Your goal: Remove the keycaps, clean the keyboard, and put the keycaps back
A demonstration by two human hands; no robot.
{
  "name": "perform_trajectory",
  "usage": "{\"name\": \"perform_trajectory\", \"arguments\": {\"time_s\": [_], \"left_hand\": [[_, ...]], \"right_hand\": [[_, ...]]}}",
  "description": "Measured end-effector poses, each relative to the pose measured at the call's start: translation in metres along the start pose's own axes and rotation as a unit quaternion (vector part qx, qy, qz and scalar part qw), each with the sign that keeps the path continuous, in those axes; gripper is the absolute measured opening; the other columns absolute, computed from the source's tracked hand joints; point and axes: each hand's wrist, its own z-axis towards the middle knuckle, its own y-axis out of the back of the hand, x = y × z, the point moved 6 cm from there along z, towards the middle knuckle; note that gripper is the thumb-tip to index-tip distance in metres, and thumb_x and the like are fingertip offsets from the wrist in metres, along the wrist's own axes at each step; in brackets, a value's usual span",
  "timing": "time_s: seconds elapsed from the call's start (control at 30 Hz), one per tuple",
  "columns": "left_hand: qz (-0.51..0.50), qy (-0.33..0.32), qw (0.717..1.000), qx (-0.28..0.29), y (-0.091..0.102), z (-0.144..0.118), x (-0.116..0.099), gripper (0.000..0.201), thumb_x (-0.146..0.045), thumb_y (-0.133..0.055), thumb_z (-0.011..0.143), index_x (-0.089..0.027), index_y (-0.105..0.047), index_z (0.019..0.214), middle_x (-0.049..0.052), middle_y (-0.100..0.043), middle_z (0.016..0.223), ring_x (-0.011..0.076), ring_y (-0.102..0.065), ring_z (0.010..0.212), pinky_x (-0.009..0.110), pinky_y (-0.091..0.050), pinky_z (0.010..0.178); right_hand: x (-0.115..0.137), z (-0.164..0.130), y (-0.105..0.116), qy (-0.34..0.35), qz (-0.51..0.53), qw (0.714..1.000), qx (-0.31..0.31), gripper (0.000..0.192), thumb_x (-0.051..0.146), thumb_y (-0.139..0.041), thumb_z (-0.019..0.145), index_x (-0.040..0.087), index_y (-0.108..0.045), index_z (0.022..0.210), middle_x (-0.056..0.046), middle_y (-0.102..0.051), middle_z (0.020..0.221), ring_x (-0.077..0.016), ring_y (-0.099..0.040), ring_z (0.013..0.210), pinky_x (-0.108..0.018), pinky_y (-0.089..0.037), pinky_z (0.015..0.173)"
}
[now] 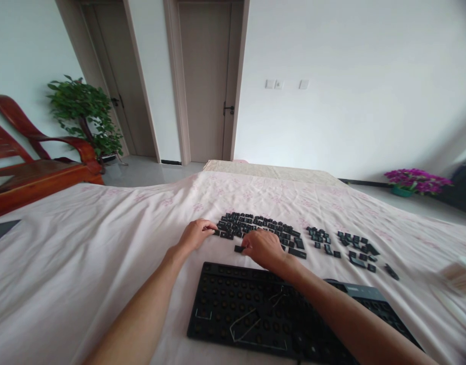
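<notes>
Left of my left hand (pixel 195 234): bare sheet (pixel 84 253), free all the way to the wooden chair (pixel 35 167). Near side blocked by stripped keyboard (pixel 248 309) with wire puller (pixel 251 317) lying on it. Far side: keycap rows (pixel 256 228) fill the strip; smaller keycap clusters (pixel 343 246) to the right. My right hand (pixel 264 248) fills the gap between keyboard and rows.

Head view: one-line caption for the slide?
Both hands, left hand and right hand, reach into loose black keycaps laid out on a pink sheet beyond a stripped keyboard.
</notes>
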Motion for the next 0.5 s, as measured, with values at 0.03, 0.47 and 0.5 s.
{"name": "perform_trajectory", "arguments": {"time_s": [0.03,0.47,0.5], "left_hand": [[-0.003,0.001,1.0,-0.003,0.0,-0.001,0.001,0.02,-0.025,-0.062,0.076,-0.023,-0.076,0.091,0.003,-0.075,0.095,0.0194,-0.067,0.089,0.028,-0.048,0.083],[-0.055,0.043,0.996,-0.054,0.006,-0.007,0.003,0.029,-0.036,-0.063,0.077,-0.02,-0.074,0.098,0.004,-0.075,0.086,0.0195,-0.068,0.079,0.028,-0.05,0.073],[-0.058,0.049,0.995,-0.058,0.008,-0.008,0.001,0.031,-0.039,-0.061,0.078,-0.019,-0.073,0.097,0.004,-0.074,0.085,0.0191,-0.067,0.076,0.028,-0.05,0.07]], "right_hand": [[-0.001,0.001,0.0,-0.005,0.003,1.0,-0.002,0.018,0.033,-0.066,0.074,0.033,-0.075,0.09,-0.001,-0.074,0.091,-0.0226,-0.064,0.095,-0.029,-0.043,0.078],[-0.006,0.007,0.009,-0.016,0.006,0.999,-0.042,0.02,0.035,-0.058,0.083,0.032,-0.076,0.094,-0.002,-0.074,0.096,-0.0218,-0.064,0.097,-0.027,-0.042,0.076],[-0.008,0.003,0.013,-0.012,0.015,0.998,-0.055,0.021,0.035,-0.057,0.085,0.032,-0.075,0.094,-0.002,-0.073,0.097,-0.0212,-0.064,0.097,-0.027,-0.042,0.076]]}}
